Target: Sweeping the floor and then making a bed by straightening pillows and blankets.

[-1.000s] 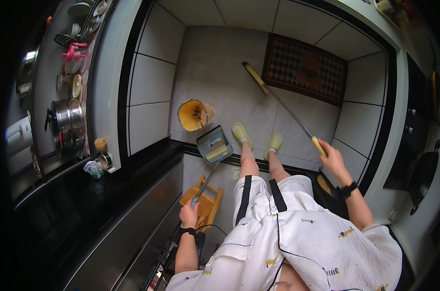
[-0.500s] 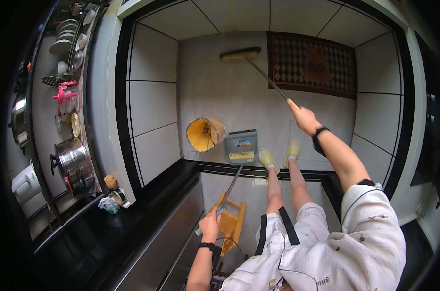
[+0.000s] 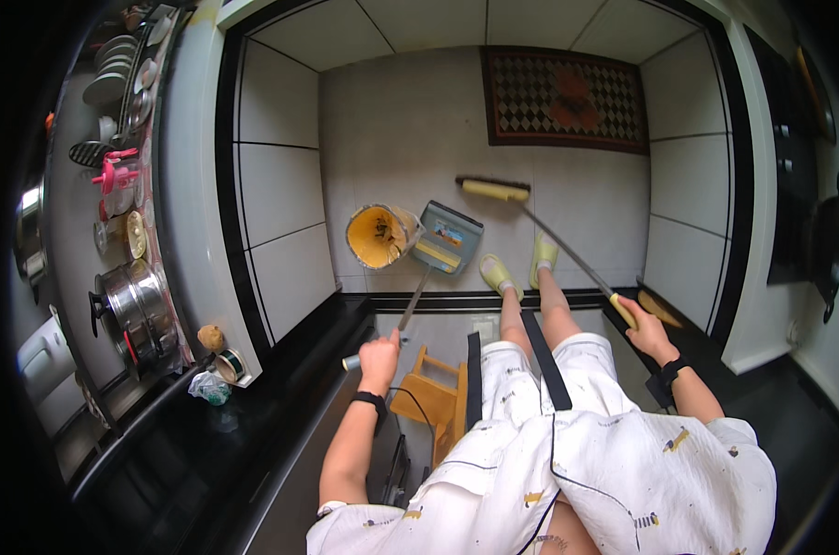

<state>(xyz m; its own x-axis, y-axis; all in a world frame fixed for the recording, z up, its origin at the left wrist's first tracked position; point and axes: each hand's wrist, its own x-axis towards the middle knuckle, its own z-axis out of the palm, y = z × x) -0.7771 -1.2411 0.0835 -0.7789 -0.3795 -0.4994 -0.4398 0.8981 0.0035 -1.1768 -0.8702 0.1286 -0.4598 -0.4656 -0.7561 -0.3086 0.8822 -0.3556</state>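
a home kitchen: pots (image 3: 128, 301), dish rack (image 3: 114, 83), tiled floor (image 3: 410, 120).

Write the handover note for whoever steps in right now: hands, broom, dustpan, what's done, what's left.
Left hand: shut on the long handle of the grey dustpan, which sits on the pale floor tiles ahead of the feet.
Right hand: shut on the broom handle; the broom head is on the floor just right of and beyond the dustpan, not touching it.
A tipped yellow bin lies against the dustpan's left side.
Done: tools in position.
Left: apparently sweeping into the pan; no dirt is visible from here.
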